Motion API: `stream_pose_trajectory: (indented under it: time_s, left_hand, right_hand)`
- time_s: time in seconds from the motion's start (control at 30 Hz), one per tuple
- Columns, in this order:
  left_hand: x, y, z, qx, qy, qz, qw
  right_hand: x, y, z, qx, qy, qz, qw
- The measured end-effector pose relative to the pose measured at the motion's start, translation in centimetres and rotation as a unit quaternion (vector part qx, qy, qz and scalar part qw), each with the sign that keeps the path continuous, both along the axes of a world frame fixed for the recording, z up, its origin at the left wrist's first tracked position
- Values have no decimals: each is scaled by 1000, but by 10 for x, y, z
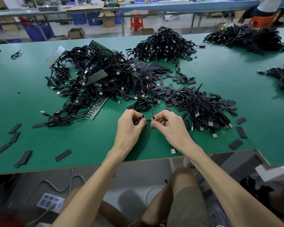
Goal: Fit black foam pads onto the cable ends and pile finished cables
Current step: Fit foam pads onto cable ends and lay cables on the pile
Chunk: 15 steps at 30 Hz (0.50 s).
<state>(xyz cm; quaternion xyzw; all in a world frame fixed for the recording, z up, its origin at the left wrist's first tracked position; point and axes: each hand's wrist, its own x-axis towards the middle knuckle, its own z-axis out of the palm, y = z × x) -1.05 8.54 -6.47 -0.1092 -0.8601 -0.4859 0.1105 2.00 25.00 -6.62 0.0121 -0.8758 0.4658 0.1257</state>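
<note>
Both hands pinch: left hand [131,123] on foam pad [138,120]; right hand [167,122] on cable end [153,122]; align squarely before pushing.

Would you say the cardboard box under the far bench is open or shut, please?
Open: the cardboard box has its top flaps standing up and spread apart.

Green table [39,145] takes up most of the view. Behind it there's a red plastic stool [136,21], a couple of open cardboard boxes [76,33] on the floor, and blue bins [79,18] under a long blue bench [179,6]. A white power strip [50,203] sits on the floor down below.
</note>
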Motion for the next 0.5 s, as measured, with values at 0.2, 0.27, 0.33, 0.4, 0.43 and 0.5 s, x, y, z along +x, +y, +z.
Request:
stream_pose_trajectory:
  time_s: [0.2, 0.27, 0.33, 0.4, 0.43, 0.5]
  left_hand:
    - [-7, -24, 0, -104, 34, 38, 993]
    - [-10, -31, 1, -133, 46, 66, 988]
    - [-13, -36, 2, -159, 48, 91, 982]
    - [-13, -37, 2, -215, 53, 121, 968]
    - [-12, -36, 2, -250, 60, 136, 957]
    - [-7, -31, 2, -293, 94, 138, 942]
  right_hand:
    - [3, 7, 4, -145, 72, -62, 985]
    - [4, 11, 5, -178, 104, -98, 973]
    - [5, 13, 4, -193, 127, -125, 965]
    - [5, 13, 4, -197, 141, -140, 960]
    - [5, 12, 4, -196, 144, -142, 960]
    - [4, 12, 4, -195, 145, -143, 959]
